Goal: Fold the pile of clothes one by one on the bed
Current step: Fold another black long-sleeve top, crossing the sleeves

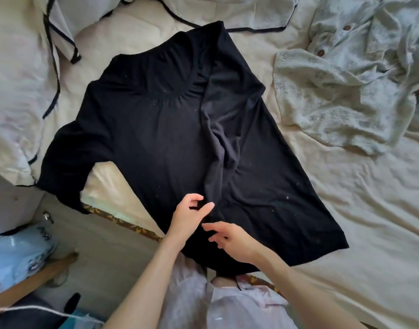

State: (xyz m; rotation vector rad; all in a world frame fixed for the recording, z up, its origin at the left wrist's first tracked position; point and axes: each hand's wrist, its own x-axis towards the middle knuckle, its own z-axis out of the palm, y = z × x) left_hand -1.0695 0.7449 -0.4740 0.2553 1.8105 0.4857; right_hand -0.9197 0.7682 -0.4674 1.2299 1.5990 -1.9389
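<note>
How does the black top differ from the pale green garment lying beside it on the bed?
The black top is plain and dark; the pale green garment is light, faintly patterned, with brown buttons. The black top is spread out nearly flat, one side folded inward; the green garment lies crumpled in a heap. Both hands hover at the black top's hem; none is near the green garment. Both rest on the same cream bed sheet.

Soft daylight, wide-angle edge distortion

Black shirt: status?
Left hand and right hand open, fingers loose over hem. Black shirt spread on bed, right side folded in. Green button-up lies clear.
</note>
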